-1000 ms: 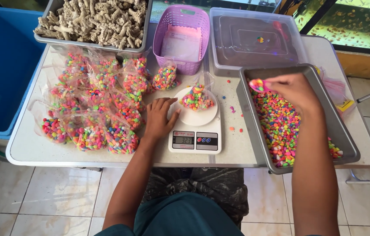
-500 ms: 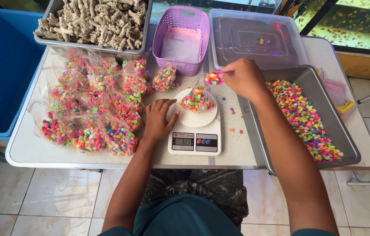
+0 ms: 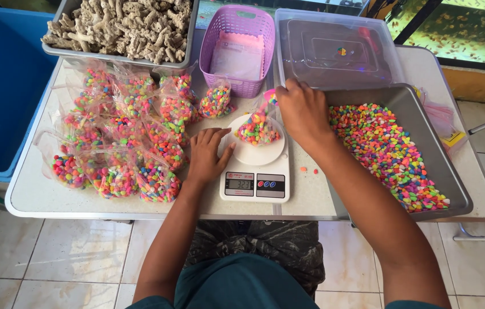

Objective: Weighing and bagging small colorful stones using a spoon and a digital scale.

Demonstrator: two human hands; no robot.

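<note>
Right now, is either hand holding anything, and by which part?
The right hand is at the open top of the bag of coloured gravel on the scale; its grip is hidden. The left hand lies flat on the table, holding nothing.

Bright, even daylight fills the scene, and shadows stay soft and short under the arms and beside the grey tray [image 3: 425,137]. The clear plastic lid [image 3: 337,54] at the far side carries a pale sheen, perhaps from light overhead. Focus is sharp in the middle, while the wide lens bends the table edge [image 3: 139,213] and floor tiles toward the corners.
</note>
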